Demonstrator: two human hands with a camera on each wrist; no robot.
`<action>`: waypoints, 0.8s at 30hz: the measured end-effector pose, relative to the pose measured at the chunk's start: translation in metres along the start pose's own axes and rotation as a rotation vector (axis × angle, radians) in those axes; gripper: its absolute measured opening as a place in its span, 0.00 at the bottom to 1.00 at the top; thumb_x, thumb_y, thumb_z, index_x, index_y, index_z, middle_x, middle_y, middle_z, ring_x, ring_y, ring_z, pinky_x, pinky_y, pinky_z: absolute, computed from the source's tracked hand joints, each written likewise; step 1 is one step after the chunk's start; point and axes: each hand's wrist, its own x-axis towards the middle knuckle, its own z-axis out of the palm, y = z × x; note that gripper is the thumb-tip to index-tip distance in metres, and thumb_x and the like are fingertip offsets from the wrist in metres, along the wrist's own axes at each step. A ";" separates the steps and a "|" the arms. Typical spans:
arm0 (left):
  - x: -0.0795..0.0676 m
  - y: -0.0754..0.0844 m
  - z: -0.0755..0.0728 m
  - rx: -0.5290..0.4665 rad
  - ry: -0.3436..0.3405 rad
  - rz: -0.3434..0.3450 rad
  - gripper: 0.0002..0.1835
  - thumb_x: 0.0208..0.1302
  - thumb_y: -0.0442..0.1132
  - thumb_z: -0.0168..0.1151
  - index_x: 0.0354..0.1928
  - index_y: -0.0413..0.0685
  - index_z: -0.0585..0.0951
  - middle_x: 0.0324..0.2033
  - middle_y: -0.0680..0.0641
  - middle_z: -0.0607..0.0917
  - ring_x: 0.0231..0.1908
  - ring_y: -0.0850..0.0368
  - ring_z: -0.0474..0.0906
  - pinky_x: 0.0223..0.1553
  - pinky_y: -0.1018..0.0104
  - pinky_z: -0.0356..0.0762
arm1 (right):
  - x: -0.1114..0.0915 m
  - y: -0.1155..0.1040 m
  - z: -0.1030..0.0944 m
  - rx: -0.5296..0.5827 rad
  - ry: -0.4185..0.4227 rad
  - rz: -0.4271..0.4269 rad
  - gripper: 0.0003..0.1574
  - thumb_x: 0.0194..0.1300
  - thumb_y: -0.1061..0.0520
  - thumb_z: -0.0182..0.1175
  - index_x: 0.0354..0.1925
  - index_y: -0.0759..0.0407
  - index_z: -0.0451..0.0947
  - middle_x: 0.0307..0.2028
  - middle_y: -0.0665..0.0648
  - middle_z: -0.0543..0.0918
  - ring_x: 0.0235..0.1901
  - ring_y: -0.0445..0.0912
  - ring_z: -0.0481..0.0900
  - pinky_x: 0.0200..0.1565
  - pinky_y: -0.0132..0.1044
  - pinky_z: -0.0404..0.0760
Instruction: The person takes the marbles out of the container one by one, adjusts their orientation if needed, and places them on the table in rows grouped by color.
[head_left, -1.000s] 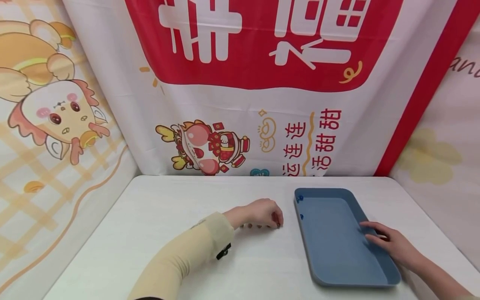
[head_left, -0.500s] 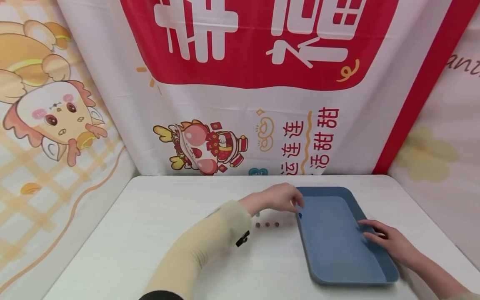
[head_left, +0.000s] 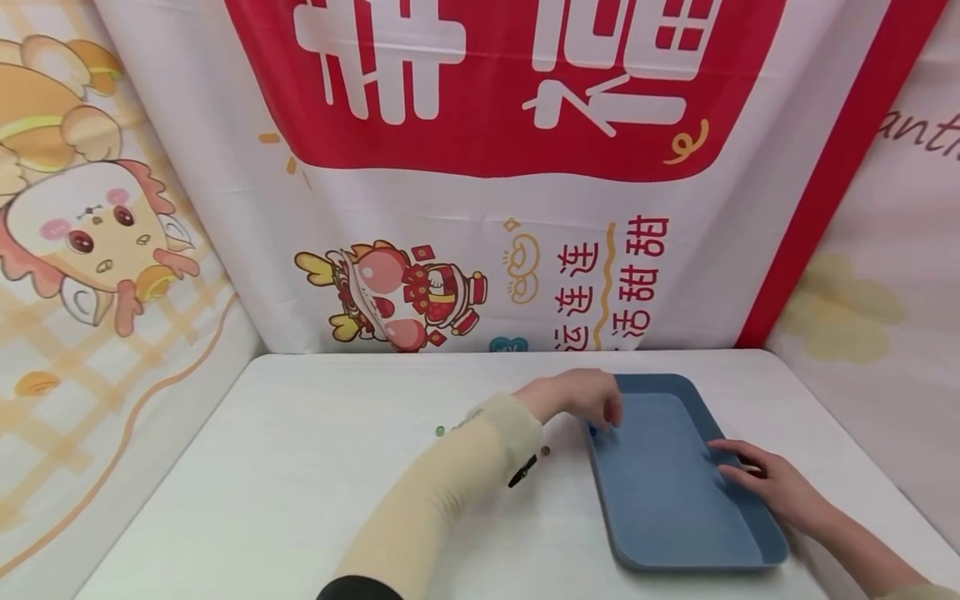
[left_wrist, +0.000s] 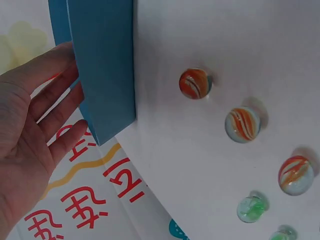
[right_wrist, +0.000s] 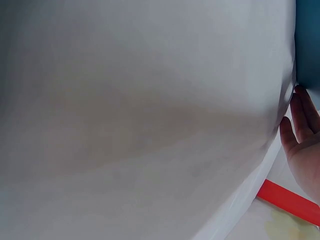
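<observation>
My left hand (head_left: 596,396) reaches over the left rim of a blue rectangular tray (head_left: 675,500), fingers pointing down inside. In the left wrist view its fingertips are hidden behind the tray wall (left_wrist: 102,75), so whether they pinch a marble cannot be made out. A blue marble (head_left: 592,431) sits inside by the left wall. On the table lie three orange-swirled marbles, one closest to the tray (left_wrist: 195,83), another in the middle (left_wrist: 242,124), and a farther one (left_wrist: 296,175). Near them is a green-swirled marble (left_wrist: 251,208). My right hand (head_left: 780,483) rests on the right rim, fingers fairly straight.
A second green marble (left_wrist: 282,235) shows at the edge of the left wrist view. The white table (head_left: 262,483) meets a printed red-and-white cloth (head_left: 480,150) at the back. Patterned cloths cover both sides.
My left hand has moved from the orange marbles, where it pinched one, rightward to the tray's left rim and then farther in. The right hand stays on the right rim. The view shifts slightly.
</observation>
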 end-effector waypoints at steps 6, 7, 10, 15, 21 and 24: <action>0.003 -0.006 0.003 0.035 -0.023 -0.020 0.05 0.57 0.38 0.72 0.36 0.56 0.87 0.30 0.62 0.82 0.32 0.67 0.76 0.35 0.76 0.73 | -0.001 -0.001 0.001 -0.011 0.003 0.000 0.27 0.68 0.52 0.61 0.61 0.63 0.73 0.58 0.70 0.75 0.54 0.54 0.75 0.44 0.30 0.78; 0.004 -0.007 0.003 0.043 -0.024 -0.019 0.05 0.57 0.38 0.72 0.35 0.56 0.87 0.30 0.62 0.82 0.32 0.67 0.76 0.35 0.76 0.73 | -0.001 -0.001 0.001 -0.014 0.004 -0.005 0.27 0.68 0.52 0.61 0.61 0.64 0.73 0.57 0.70 0.75 0.54 0.57 0.75 0.44 0.30 0.78; 0.006 -0.007 0.004 0.037 -0.038 -0.039 0.05 0.56 0.38 0.73 0.34 0.55 0.88 0.29 0.61 0.82 0.32 0.67 0.77 0.35 0.75 0.73 | -0.001 -0.001 0.002 -0.018 0.016 0.001 0.26 0.68 0.52 0.61 0.60 0.63 0.74 0.57 0.69 0.76 0.54 0.52 0.75 0.43 0.26 0.76; 0.009 -0.005 0.007 0.004 -0.083 -0.095 0.04 0.56 0.35 0.73 0.30 0.54 0.87 0.28 0.59 0.83 0.33 0.64 0.77 0.35 0.73 0.74 | -0.001 0.000 0.003 -0.005 0.009 0.004 0.26 0.68 0.52 0.61 0.61 0.63 0.73 0.58 0.68 0.75 0.52 0.42 0.75 0.43 0.27 0.76; 0.013 -0.004 0.014 0.017 -0.086 -0.098 0.05 0.56 0.33 0.72 0.30 0.53 0.87 0.27 0.60 0.82 0.32 0.64 0.77 0.33 0.73 0.74 | -0.001 0.000 0.003 0.006 0.006 -0.002 0.26 0.68 0.54 0.61 0.61 0.63 0.73 0.58 0.68 0.75 0.51 0.32 0.72 0.43 0.26 0.76; 0.015 -0.006 0.016 0.023 -0.064 -0.074 0.05 0.56 0.33 0.72 0.29 0.53 0.87 0.26 0.60 0.82 0.30 0.65 0.76 0.32 0.74 0.73 | -0.001 0.000 0.001 -0.002 0.011 -0.009 0.26 0.68 0.54 0.61 0.60 0.63 0.74 0.58 0.68 0.75 0.50 0.30 0.71 0.43 0.26 0.76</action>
